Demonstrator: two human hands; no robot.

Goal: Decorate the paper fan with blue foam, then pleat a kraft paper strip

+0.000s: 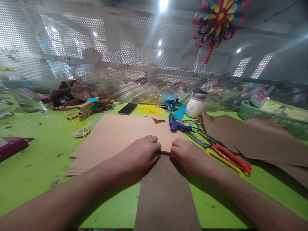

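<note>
A long brown paper strip runs from the table's front edge up to my hands, and its far end is rolled into a thin, dark tube. My left hand pinches the left end of the roll, fingers curled. On the right end, my right hand is closed in the same way. A short piece of the roll shows between the two hands. Beneath and beyond them lies a stack of light brown paper sheets.
Right of the stack are a blue glue gun, scissors with red and yellow handles and dark brown paper. Behind stand a white bottle and a phone. Rolled paper pieces lie left, a green basket right.
</note>
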